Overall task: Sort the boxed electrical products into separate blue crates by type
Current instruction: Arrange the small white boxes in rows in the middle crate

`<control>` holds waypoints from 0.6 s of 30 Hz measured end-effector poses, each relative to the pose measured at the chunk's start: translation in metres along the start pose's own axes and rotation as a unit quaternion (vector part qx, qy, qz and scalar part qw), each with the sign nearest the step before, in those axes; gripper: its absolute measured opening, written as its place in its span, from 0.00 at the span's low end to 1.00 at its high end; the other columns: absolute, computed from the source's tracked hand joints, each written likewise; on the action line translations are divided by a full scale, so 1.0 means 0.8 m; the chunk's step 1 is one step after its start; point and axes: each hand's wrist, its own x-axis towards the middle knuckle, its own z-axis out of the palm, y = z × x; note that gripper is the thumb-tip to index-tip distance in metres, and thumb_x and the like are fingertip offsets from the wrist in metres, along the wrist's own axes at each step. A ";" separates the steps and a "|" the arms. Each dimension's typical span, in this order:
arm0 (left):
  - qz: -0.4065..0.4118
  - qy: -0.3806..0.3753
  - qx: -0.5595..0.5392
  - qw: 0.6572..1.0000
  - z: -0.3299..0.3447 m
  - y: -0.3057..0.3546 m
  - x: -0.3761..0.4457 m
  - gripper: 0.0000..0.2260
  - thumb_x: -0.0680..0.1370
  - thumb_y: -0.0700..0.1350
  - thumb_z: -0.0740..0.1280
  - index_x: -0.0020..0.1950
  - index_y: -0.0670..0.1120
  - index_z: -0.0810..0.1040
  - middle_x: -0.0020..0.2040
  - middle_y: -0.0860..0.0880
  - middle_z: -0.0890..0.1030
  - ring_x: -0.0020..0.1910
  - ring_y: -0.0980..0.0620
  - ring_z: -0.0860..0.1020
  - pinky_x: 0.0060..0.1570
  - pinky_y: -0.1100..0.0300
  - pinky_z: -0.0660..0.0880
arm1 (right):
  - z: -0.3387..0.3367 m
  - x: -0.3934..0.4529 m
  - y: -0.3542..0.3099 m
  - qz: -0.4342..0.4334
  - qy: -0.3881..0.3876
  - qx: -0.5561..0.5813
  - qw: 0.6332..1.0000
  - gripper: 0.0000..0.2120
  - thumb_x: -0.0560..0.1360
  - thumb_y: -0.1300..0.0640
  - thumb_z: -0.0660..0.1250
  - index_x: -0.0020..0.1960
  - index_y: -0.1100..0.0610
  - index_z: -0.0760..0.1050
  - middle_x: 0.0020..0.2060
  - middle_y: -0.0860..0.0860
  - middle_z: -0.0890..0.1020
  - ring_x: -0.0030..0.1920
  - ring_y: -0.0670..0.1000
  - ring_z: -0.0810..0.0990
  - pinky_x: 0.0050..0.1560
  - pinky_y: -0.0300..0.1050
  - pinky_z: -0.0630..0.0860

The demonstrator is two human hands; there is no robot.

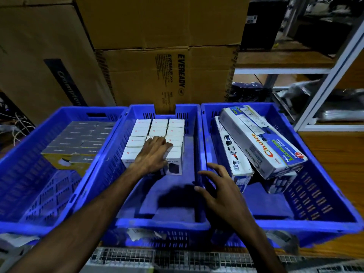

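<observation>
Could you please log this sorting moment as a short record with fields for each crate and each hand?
left crate: grey-topped boxes packed at the far end
middle crate: small white boxes in rows at the far end; near half bare
right crate: long extension-board boxes piled askew
left hand: resting on the near white boxes, fingers fairly straight
right hand: fingers spread over the wall between middle and right crates, holding nothing
behind: stacked cardboard cartons
</observation>
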 end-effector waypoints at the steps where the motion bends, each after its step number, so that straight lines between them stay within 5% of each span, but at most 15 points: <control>1: -0.002 0.001 0.000 1.000 0.001 0.001 -0.001 0.32 0.72 0.51 0.75 0.74 0.49 0.71 0.66 0.44 0.72 0.66 0.42 0.70 0.66 0.46 0.67 | -0.002 0.001 0.002 -0.002 -0.006 0.003 1.000 0.21 0.76 0.39 0.69 0.66 0.44 0.77 0.74 0.40 0.67 0.67 0.48 0.77 0.60 0.53 0.78; 6: 0.001 0.001 -0.001 1.000 -0.006 0.018 -0.002 0.37 0.72 0.54 0.74 0.78 0.51 0.66 0.66 0.45 0.72 0.66 0.42 0.70 0.67 0.47 0.67 | -0.014 0.004 0.012 -0.020 -0.035 0.029 0.999 0.22 0.74 0.37 0.66 0.66 0.43 0.78 0.75 0.39 0.68 0.71 0.41 0.72 0.63 0.48 0.75; 11: 0.012 0.066 -0.086 0.994 -0.030 0.075 0.000 0.32 0.71 0.54 0.76 0.74 0.50 0.73 0.62 0.46 0.76 0.64 0.43 0.73 0.63 0.50 0.72 | -0.033 0.003 0.024 -0.041 -0.016 0.114 0.993 0.18 0.75 0.42 0.70 0.61 0.47 0.81 0.66 0.41 0.79 0.67 0.39 0.76 0.66 0.43 0.74; 18: 0.013 0.230 -0.363 0.903 -0.070 0.215 0.019 0.12 0.73 0.37 0.71 0.56 0.47 0.84 0.49 0.51 0.82 0.49 0.51 0.79 0.53 0.61 0.74 | -0.115 0.017 0.077 -0.039 0.123 0.061 0.990 0.12 0.77 0.52 0.73 0.59 0.53 0.82 0.56 0.45 0.82 0.58 0.43 0.80 0.62 0.42 0.75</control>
